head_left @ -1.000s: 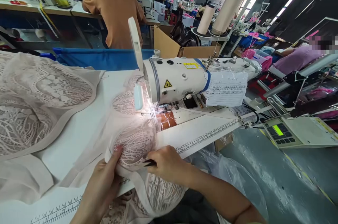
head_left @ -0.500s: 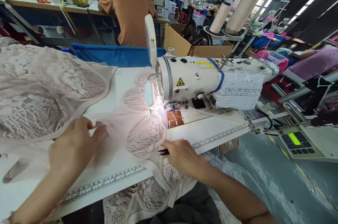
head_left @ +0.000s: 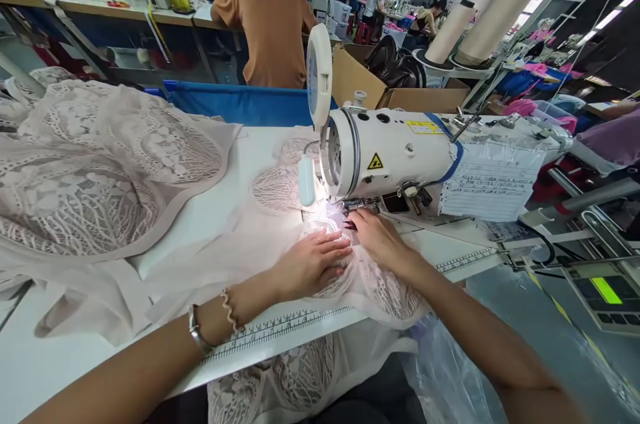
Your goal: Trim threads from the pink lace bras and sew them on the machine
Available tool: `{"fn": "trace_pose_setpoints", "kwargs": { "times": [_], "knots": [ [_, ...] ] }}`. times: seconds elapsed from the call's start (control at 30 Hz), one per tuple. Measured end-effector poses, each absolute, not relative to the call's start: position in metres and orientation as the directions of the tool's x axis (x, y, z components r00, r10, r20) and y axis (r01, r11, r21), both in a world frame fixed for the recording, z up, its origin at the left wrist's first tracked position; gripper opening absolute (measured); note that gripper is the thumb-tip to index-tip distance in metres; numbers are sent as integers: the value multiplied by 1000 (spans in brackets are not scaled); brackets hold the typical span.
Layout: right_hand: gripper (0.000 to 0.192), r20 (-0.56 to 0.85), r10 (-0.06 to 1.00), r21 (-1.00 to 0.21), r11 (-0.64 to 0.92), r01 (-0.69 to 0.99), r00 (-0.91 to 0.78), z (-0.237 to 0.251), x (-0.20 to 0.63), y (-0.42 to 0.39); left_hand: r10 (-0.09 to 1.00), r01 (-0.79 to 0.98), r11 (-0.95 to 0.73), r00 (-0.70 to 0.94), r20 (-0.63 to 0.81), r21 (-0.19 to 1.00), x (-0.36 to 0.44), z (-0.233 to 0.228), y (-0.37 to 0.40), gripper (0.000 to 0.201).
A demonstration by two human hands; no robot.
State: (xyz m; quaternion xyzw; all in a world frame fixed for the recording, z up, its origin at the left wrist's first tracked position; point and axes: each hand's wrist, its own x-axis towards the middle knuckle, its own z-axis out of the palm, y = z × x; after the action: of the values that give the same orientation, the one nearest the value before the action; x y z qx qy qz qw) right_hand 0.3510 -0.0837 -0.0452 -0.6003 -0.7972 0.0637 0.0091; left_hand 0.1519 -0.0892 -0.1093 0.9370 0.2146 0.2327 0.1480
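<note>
Both hands, left hand [head_left: 307,264] flat and open, right hand [head_left: 379,237] pinching, press lace fabric [head_left: 370,281] under the sewing machine [head_left: 390,154] on the counter [head_left: 200,211].

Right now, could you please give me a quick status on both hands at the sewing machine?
Left hand flat on pale pink lace fabric. Right hand at the needle area of white sewing machine. Nothing between hands and needle.

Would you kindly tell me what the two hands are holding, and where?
Both press on the lace fabric: left hand flat before the needle, right hand at its edge by the sewing machine.
</note>
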Motion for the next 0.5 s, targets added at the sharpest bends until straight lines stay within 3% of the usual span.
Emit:
{"fn": "trace_pose_setpoints", "kwargs": {
  "times": [0.1,0.2,0.27,0.4,0.5],
  "knots": [
    [8,66,988,-336,154,929,-140,-79,341,-73,610,415,-781,665,430,466,148,-112,-73,32],
    [15,141,987,-398,129,908,-78,-93,337,-75,706,542,-708,558,437,453,150,-115,-71,34],
    [17,181,979,-399,160,903,-93,-95,337,-79,707,617,-705,566,425,350,153,-116,-78,40],
    [12,193,975,-375,180,909,-113,-94,338,-88,618,682,-731,681,393,-32,157,-114,-96,48],
    [7,143,982,-321,162,933,-121,-95,337,-90,570,663,-733,722,392,-155,160,-113,-101,50]
  ]
}}
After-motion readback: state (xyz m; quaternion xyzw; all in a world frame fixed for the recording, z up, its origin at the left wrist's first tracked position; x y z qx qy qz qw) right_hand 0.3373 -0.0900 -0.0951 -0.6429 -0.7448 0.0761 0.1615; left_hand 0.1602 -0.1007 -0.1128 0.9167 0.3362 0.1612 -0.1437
